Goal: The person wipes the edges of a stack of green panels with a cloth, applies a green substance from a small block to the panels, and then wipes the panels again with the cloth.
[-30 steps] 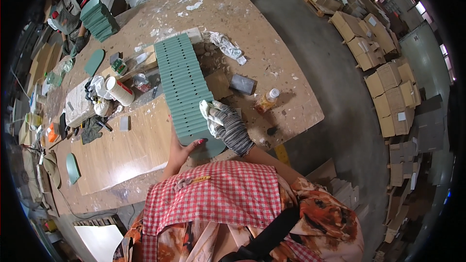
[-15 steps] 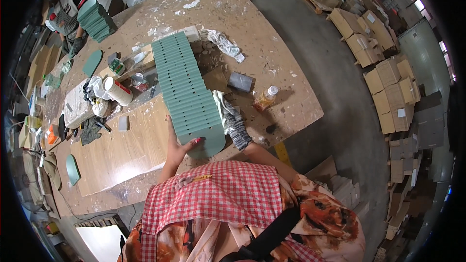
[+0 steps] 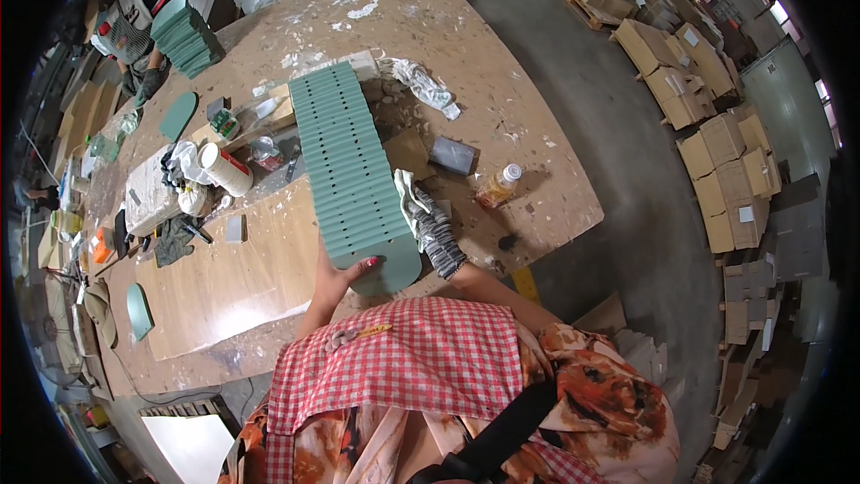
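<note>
A long row of overlapping green rounded boards (image 3: 345, 152), with small dark holes running along it, stretches away from me across the table. My left hand (image 3: 335, 278), bare, grips the nearest board at its left side. Its thumb with a red nail lies on top, while the other fingers are mostly hidden. My right hand (image 3: 434, 233) wears a grey striped glove and is closed on a white cloth (image 3: 408, 201), which it holds against the right edge of the boards. The fingertips are partly covered by the cloth.
Right of the boards are a grey block (image 3: 453, 155), a bottle of amber liquid (image 3: 499, 186) and a crumpled white cloth (image 3: 425, 88). A white tub (image 3: 226, 169) and a wood-grain panel (image 3: 224, 291) lie left. A person (image 3: 130, 36) stands far left by stacked green boards (image 3: 185, 40).
The whole view has shifted slightly, so the scene sits a little farther right. Both hands keep nearly the same places on the green boards.
</note>
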The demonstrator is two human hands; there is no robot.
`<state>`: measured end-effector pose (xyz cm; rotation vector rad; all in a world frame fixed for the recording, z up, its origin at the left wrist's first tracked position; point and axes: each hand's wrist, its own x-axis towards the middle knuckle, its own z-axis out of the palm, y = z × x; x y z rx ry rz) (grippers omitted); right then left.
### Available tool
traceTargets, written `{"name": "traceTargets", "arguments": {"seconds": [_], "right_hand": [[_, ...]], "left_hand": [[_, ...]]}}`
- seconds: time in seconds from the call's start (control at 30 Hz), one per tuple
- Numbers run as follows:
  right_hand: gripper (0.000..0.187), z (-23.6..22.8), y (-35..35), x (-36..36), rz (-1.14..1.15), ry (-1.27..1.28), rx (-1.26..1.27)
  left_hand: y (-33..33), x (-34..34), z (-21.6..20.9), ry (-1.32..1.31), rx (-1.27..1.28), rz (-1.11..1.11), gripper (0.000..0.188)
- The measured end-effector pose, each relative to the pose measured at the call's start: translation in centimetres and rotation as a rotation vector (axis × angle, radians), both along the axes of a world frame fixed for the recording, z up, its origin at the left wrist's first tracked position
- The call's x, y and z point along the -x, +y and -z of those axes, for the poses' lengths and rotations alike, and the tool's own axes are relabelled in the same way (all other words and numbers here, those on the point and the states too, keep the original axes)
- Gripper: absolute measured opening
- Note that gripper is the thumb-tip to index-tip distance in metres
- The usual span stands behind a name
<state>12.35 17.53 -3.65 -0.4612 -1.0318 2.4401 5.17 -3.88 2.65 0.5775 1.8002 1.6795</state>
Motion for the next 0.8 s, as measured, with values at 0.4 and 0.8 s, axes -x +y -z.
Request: {"name": "traceTargets", "arguments": {"seconds": [0.4,0.8], "right_hand": [[0.044,-3.7,-0.8,0.7,-0.001,-0.224,-0.237],[0.037,-6.9,4.2,-1.9,0.192,-0.419,-0.606]], "left_hand": [[1.1,0.7,-2.4,0.149,-0.07,-0.074,0.109],[1.2,0.6,-3.2,0.074,-0.082,-0.031,0.104]]}}
